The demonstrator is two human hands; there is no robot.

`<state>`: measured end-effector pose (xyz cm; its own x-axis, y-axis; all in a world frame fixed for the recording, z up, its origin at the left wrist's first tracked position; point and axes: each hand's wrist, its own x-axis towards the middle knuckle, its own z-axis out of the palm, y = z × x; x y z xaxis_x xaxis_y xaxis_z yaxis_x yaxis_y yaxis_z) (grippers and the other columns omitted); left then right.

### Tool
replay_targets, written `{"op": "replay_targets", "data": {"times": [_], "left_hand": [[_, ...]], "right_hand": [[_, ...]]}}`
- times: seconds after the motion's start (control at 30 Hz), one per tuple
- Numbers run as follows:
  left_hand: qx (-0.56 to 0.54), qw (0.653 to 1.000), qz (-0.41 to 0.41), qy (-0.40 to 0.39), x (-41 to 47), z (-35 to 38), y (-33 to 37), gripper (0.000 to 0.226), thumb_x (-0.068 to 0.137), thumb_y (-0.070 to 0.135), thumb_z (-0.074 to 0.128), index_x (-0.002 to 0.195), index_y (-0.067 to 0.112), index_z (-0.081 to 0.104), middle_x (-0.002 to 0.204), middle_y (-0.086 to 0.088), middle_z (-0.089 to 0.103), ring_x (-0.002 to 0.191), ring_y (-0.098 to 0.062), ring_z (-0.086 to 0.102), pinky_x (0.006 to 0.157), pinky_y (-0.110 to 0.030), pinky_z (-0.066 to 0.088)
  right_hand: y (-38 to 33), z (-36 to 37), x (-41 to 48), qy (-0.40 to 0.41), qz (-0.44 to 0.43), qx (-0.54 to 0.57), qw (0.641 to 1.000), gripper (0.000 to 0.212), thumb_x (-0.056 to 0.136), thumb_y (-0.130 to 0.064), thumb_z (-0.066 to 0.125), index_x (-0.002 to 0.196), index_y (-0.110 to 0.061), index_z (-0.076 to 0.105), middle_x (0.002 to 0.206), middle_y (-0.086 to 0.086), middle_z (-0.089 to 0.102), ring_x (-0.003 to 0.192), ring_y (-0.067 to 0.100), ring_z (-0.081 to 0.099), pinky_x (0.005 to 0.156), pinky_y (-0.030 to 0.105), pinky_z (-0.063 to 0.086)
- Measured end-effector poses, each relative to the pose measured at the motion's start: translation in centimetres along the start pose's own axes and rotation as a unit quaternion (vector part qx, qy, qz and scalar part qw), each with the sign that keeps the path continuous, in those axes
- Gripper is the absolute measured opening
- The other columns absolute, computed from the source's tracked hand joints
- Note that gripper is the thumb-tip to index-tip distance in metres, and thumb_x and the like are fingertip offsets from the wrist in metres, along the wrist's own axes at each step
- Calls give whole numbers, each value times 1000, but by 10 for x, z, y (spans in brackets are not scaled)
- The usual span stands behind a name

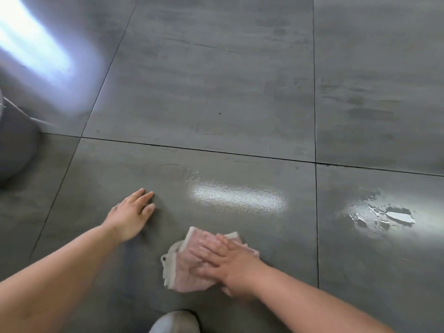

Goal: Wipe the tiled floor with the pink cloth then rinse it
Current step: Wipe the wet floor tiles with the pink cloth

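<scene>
The pink cloth (185, 267) lies crumpled on the grey tiled floor (216, 92), low in the middle of the head view. My right hand (223, 260) presses flat on the cloth with its fingers spread and blurred by motion. To the left of the cloth, my left hand (131, 212) rests palm down on the bare tile with straight fingers. A wet sheen (236, 197) shows on the tile just beyond the cloth.
A small puddle (384, 216) glints on the tile at the right. A grey rounded object (14, 145) stands at the left edge. The toe of a light shoe (175, 323) shows at the bottom. Dark grout lines cross the floor.
</scene>
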<state>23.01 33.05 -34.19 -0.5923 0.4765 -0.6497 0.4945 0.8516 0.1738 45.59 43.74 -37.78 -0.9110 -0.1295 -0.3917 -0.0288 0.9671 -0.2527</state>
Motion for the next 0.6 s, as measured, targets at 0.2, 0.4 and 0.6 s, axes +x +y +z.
{"op": "replay_targets", "data": {"times": [0.2, 0.4, 0.6], "left_hand": [[101, 990, 97, 29, -14, 16, 51, 55, 95, 36, 31, 145, 26, 8, 157, 2, 1, 145, -17, 0, 119, -33, 3], [180, 947, 263, -32, -20, 31, 145, 62, 94, 40, 35, 144, 29, 0, 156, 3, -12, 145, -13, -6, 117, -28, 0], [237, 933, 262, -62, -16, 53, 171, 69, 92, 48, 34, 144, 28, -6, 156, 5, -12, 144, -12, -9, 118, -30, -1]], "right_hand": [[91, -12, -60, 110, 361, 157, 912, 57, 93, -28, 31, 148, -26, 14, 158, 7, 0, 145, 23, -10, 115, 38, -5], [8, 65, -117, 82, 291, 24, 953, 71, 57, -44, 39, 126, -32, 38, 137, 2, 37, 143, 33, 7, 110, 43, 6], [42, 94, -218, 149, 466, 53, 871, 48, 84, -35, 32, 131, -23, 35, 134, 6, 45, 136, 28, 28, 110, 38, 15]]}}
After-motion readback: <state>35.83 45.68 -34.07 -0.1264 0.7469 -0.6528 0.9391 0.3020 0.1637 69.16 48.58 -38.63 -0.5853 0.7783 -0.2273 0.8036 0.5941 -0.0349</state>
